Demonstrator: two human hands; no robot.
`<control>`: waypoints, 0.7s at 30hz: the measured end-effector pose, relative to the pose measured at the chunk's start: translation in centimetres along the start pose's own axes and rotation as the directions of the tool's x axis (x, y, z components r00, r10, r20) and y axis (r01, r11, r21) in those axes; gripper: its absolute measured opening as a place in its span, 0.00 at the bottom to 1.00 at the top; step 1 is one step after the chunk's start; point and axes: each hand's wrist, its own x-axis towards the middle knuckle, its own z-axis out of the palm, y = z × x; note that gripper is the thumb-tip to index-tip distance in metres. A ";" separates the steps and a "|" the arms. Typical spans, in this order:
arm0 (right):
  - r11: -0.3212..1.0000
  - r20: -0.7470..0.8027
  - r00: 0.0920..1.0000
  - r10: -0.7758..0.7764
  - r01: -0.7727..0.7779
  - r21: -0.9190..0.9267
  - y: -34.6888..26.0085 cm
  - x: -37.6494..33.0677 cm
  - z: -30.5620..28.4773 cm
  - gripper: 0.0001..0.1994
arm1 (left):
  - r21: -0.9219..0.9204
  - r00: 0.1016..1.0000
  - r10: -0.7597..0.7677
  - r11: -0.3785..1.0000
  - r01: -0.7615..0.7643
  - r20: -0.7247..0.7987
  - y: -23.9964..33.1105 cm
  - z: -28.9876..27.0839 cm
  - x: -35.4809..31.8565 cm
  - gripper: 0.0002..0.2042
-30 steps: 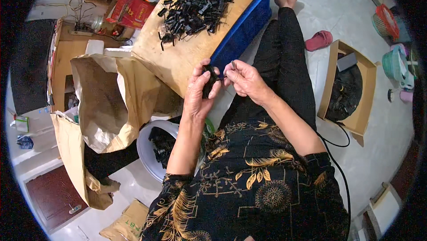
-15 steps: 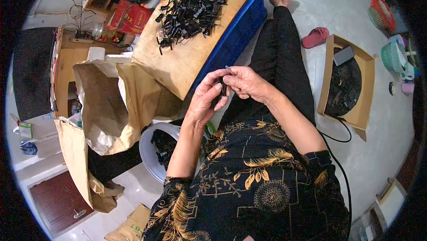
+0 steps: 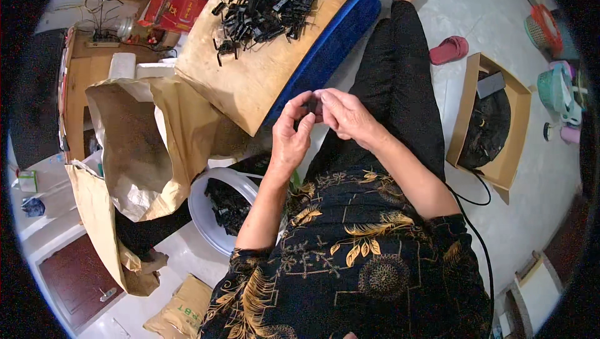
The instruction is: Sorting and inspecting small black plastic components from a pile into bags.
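Above my lap, my left hand (image 3: pixel 292 129) is closed on a small black plastic part (image 3: pixel 311 106), gripped between thumb and fingers. My right hand (image 3: pixel 345 114) meets it from the right, thumb and fingertips pinched together at the part's upper end. Whatever lies between the right fingertips is hidden. Beyond my hands, a heap of similar black plastic parts (image 3: pixel 272 4) is spread on a wooden board (image 3: pixel 215 92). More black pieces lie inside a white bucket (image 3: pixel 199 214) by my left forearm.
A wide-mouthed brown paper sack (image 3: pixel 181 132) stands left of the bucket. The board rests on a blue bin (image 3: pixel 331 51). To the right, a cardboard box (image 3: pixel 522 111) holds dark pieces and a grey block, near a pink slipper (image 3: pixel 449 50). A black cable (image 3: pixel 478 232) runs beside my right side.
The black part has tilted and is more covered by my fingers; the right fingertips have closed in over its upper end. The whole view has shifted slightly.
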 end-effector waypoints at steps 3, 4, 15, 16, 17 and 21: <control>0.944 0.098 0.984 0.152 -0.174 0.279 0.2 -0.2 0.3 0.20 | -0.154 0.958 -0.286 0.948 0.279 -0.025 0.1 -0.2 0.4 0.16; 0.943 0.100 0.982 0.159 -0.181 0.279 0.2 -0.2 0.5 0.20 | -0.158 0.956 -0.292 0.946 0.285 -0.027 -0.1 -0.3 0.4 0.16; 0.947 0.118 0.979 0.167 -0.193 0.258 0.1 0.8 0.9 0.19 | -0.077 0.949 -0.315 0.947 0.313 -0.006 -0.4 -0.3 1.2 0.18; 0.946 0.117 0.979 0.169 -0.195 0.259 0.0 0.8 0.9 0.19 | -0.077 0.949 -0.316 0.946 0.315 -0.004 -0.5 -0.2 1.2 0.18; 0.941 0.123 0.975 0.186 -0.212 0.263 -0.1 0.8 0.9 0.18 | -0.070 0.952 -0.304 0.951 0.303 -0.015 -0.7 -0.1 1.2 0.17; 0.949 0.098 0.980 0.174 -0.193 0.248 0.0 0.9 1.2 0.17 | 0.017 0.974 -0.215 0.976 0.217 -0.073 -1.1 -0.1 1.1 0.16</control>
